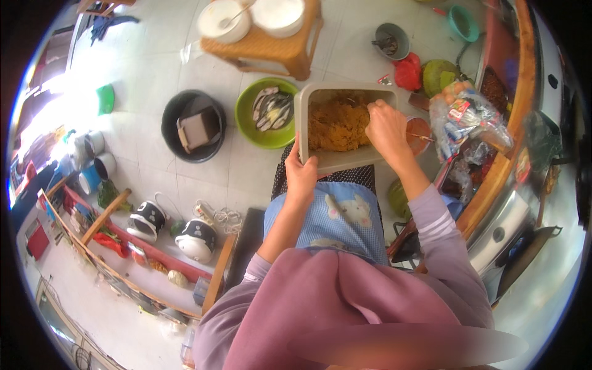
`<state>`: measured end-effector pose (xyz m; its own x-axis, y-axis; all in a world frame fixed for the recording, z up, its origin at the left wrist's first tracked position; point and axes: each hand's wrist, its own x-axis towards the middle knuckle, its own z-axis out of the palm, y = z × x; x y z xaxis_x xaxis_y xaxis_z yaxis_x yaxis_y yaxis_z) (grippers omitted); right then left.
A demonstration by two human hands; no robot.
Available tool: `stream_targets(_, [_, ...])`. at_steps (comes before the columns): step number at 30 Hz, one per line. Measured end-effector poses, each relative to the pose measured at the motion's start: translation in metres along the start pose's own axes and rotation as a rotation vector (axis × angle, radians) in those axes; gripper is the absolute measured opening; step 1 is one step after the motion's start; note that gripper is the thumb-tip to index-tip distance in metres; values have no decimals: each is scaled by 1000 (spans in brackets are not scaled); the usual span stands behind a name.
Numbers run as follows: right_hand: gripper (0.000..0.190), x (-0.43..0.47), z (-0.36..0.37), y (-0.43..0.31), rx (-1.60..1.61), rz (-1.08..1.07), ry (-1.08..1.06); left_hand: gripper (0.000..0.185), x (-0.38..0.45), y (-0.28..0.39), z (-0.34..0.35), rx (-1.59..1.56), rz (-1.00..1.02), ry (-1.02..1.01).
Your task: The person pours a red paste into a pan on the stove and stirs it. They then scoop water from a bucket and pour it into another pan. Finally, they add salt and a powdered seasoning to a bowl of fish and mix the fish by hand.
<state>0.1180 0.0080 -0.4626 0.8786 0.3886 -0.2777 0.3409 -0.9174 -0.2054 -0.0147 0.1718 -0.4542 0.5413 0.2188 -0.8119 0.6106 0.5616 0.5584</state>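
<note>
A beige rectangular plastic tub [303, 115] is tilted over my lap, with a thick orange-brown paste [340, 127] in it. My left hand [301, 173] grips the tub's near left corner, thumb on the outside. Over the tub's right side, my right hand [387, 132] is closed around what looks like a spoon. Part of its metal [350, 99] shows in the paste; the handle is mostly hidden by my fingers. Just left of the tub stands a green bowl [243, 120] with pieces of raw fish [273, 111].
A black basin [169, 143] holds a beige container [196, 129]. Two white tubs [277, 18] stand on a brown stool [286, 51]. To my right are a bowl of red-orange sauce [417, 134], a plastic bag of eggs [462, 111] and a wooden-edged counter [490, 185]. Rice cookers [196, 240] stand left.
</note>
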Motion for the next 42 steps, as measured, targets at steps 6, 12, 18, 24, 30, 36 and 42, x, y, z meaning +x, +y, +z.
stream_targets(6, [18, -42, 37, -86, 212, -19, -156, 68, -45, -12, -89, 53, 21, 27])
stream_targets(12, [22, -54, 61, -133, 373, 90, -216, 66, -49, -21, -142, 37, 50, 39])
stream_targets(18, [18, -51, 83, -123, 672, 92, -384, 66, -31, -33, -162, -19, 25, 84])
stream_targets(24, [20, -39, 98, -123, 902, 202, -580, 66, -10, -43, -177, -106, 52, 115])
stream_targets(30, [19, -17, 127, -126, 881, 196, -400, 51, 10, -81, -196, -150, 62, 257])
stream_targets(36, [28, 17, 261, -159, 461, -72, 198, 61, 32, -156, -239, -225, -100, 426])
stream_targets(42, [33, 29, 379, -167, 382, 85, 84, 67, 40, -214, -271, -246, -247, 549])
